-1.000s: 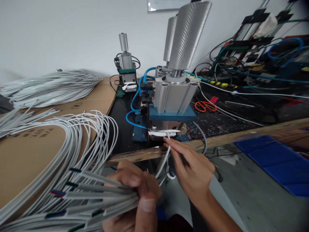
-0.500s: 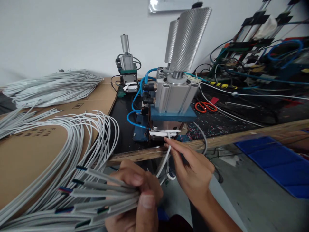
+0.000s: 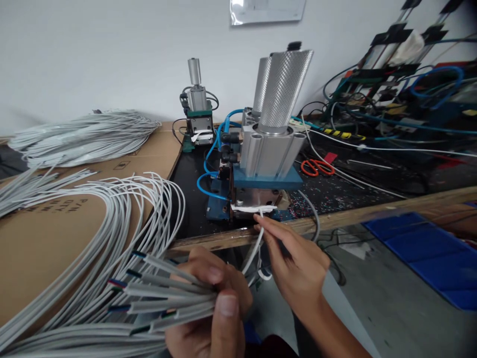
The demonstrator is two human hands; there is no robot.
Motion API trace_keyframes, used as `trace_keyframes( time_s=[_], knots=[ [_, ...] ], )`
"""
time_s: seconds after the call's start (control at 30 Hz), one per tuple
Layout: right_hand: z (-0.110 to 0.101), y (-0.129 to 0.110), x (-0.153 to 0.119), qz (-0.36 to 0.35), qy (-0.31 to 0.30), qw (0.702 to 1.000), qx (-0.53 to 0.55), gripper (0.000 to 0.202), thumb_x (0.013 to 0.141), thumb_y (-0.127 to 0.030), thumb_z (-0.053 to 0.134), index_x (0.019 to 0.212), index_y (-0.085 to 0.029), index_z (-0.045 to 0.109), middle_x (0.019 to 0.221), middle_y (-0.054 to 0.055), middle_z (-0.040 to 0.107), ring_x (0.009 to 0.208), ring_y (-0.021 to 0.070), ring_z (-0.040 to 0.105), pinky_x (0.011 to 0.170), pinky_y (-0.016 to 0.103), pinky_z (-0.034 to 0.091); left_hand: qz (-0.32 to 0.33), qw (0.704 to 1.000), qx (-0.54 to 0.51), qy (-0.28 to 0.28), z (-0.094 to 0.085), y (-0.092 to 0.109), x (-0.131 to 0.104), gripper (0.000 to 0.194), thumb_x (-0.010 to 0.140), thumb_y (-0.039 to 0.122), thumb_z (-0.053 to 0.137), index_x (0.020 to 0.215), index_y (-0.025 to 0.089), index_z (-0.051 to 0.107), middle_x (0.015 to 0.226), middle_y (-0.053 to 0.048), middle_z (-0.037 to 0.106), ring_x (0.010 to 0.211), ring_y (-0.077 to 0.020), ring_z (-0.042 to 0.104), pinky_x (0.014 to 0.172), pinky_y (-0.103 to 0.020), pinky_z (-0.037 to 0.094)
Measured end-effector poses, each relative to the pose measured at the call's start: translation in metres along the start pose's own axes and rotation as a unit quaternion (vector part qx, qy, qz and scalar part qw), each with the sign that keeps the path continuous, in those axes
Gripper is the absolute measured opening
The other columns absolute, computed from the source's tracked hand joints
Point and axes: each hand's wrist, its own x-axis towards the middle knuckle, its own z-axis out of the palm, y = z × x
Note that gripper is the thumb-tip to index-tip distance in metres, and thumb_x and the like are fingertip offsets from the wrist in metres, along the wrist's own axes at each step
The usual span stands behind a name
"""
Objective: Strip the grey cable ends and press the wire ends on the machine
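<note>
My left hand is closed around a bunch of grey cables. Their cut ends point left and show dark and coloured inner wires. Between thumb and fingers, my right hand pinches a single grey cable. That cable's upper end reaches the front slot of a pneumatic machine, where white tape or padding lines the edge; its tip is hidden there. A knurled metal cylinder tops the machine, above a blue plate.
Grey cables lie fanned over cardboard at left, with a large coil behind. A smaller machine stands further back. Orange-handled scissors lie right of the near machine. The table's wooden edge runs across the front.
The knurled cylinder on the near machine has dropped lower. The cable ends in my left hand have shifted slightly right. My right hand stays almost in place on its cable.
</note>
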Motion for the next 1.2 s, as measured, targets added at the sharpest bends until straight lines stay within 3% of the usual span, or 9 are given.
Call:
trace_keyframes(
  time_s=[0.1,0.17,0.47,0.8,0.93,1.07,1.2],
  knots=[
    [-0.001,0.000,-0.001,-0.005,-0.004,1.000,-0.002,0.024,0.094,0.000,0.062,0.112,-0.013,0.072,0.104,0.009,0.081,0.095,0.0146,0.077,0.087,0.024,0.061,-0.004,0.997,-0.003,0.076,0.010,0.001,-0.002,0.007,0.087,0.022,0.073,0.089,0.021,0.067,0.072,0.006,0.043,0.046,-0.0048,0.036,0.042,-0.019,0.029],
    [-0.001,0.001,-0.001,-0.008,-0.008,1.000,-0.009,0.025,0.094,0.001,0.061,0.113,-0.013,0.072,0.105,0.009,0.081,0.096,0.0147,0.077,0.089,0.024,0.061,-0.022,0.995,-0.003,0.096,0.014,0.003,-0.003,0.011,0.084,0.024,0.077,0.086,0.021,0.066,0.072,0.006,0.044,0.047,-0.0044,0.037,0.043,-0.019,0.029],
    [-0.014,0.004,-0.019,-0.058,-0.020,0.998,0.002,0.034,0.091,0.006,0.060,0.116,-0.014,0.071,0.114,0.009,0.079,0.106,0.0142,0.074,0.094,0.023,0.059,-0.095,0.987,-0.011,0.126,0.016,0.006,0.000,0.021,0.076,0.031,0.087,0.081,0.021,0.069,0.072,0.006,0.049,0.049,-0.0025,0.047,0.047,-0.014,0.038],
    [-0.041,-0.008,-0.022,-0.084,-0.036,0.995,0.025,0.036,0.090,0.007,0.059,0.115,-0.014,0.072,0.118,0.008,0.077,0.109,0.0159,0.073,0.096,0.026,0.060,-0.146,0.984,0.011,0.100,0.013,0.001,-0.004,0.019,0.079,0.035,0.084,0.084,0.021,0.072,0.079,0.004,0.051,0.057,-0.0040,0.051,0.050,-0.012,0.042],
    [-0.048,-0.011,-0.031,-0.069,-0.038,0.997,0.017,0.034,0.090,0.004,0.061,0.114,-0.015,0.073,0.116,0.007,0.078,0.106,0.0171,0.074,0.095,0.027,0.060,-0.143,0.988,0.002,0.058,0.006,-0.003,-0.003,0.017,0.083,0.035,0.079,0.089,0.021,0.072,0.083,0.002,0.053,0.058,-0.0047,0.050,0.050,-0.014,0.041],
    [-0.056,-0.004,-0.065,-0.001,-0.028,0.999,-0.040,0.027,0.091,-0.004,0.065,0.112,-0.018,0.074,0.106,0.008,0.079,0.094,0.0196,0.077,0.084,0.027,0.063,-0.155,0.985,0.006,-0.075,-0.004,-0.009,0.001,0.012,0.096,0.033,0.064,0.098,0.023,0.070,0.071,0.003,0.053,0.051,-0.0050,0.045,0.049,-0.016,0.038],
    [-0.066,0.012,-0.100,0.006,-0.187,0.982,-0.011,0.027,0.100,-0.014,0.050,0.113,-0.020,0.073,0.085,0.006,0.074,0.072,0.0167,0.076,0.063,0.020,0.063,-0.235,0.962,0.081,-0.113,-0.006,-0.014,0.004,0.014,0.099,0.032,0.060,0.090,0.021,0.062,0.061,0.007,0.049,0.052,-0.0067,0.050,0.056,-0.018,0.045]
  ],
)
